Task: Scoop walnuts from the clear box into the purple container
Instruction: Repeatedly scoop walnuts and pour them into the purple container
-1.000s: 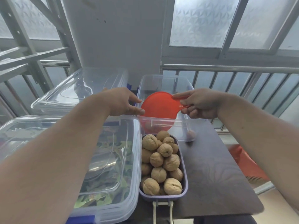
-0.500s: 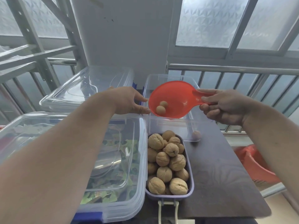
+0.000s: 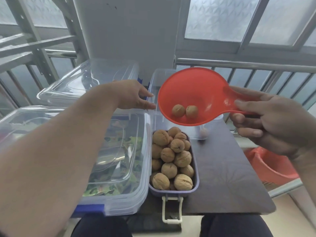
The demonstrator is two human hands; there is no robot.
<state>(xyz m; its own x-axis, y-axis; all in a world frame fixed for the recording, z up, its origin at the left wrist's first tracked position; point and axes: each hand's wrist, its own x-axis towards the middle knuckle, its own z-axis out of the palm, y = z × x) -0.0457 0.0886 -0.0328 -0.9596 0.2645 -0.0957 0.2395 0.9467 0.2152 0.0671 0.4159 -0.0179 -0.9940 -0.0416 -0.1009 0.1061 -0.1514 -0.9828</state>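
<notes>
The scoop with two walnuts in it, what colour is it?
The scoop is bright orange-red, seen clearly in the head view.

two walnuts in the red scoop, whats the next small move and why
Probably bring the red scoop, gripped by the right hand, nearer over the purple container and tip it; its two walnuts hang just beyond the heaped far end.
</notes>
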